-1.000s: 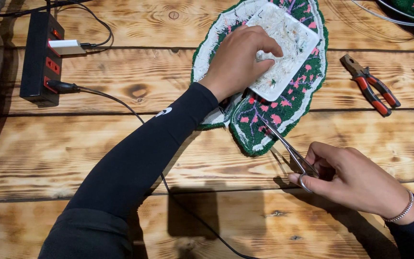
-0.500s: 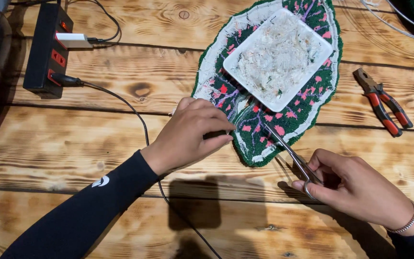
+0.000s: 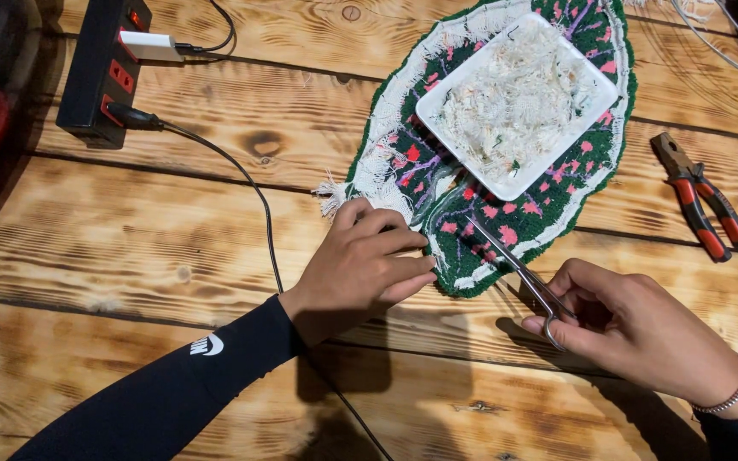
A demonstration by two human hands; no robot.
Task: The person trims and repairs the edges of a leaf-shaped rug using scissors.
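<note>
Roughly, handling: oval tufted rug piece, green with pink flowers and white fringe point(image 3: 489, 183), looks soft, floppy, light; best pinned flat near its edge.
Axis: long axis diagonal, lower-left to upper-right on plank table point(image 3: 130, 256).
Left hand point(image 3: 365, 265): fingers curled, pressing rug's lower edge.
Right hand point(image 3: 642, 333): gripping slim steel scissors point(image 3: 514, 265), tips on rug, pointing upper-left.
On rug: 1 white square tray of fluff point(image 3: 518, 102).

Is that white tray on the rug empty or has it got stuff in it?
Filled. The white tray on the tufted rug holds a loose heap of pale thread scraps across most of its inside.
</note>
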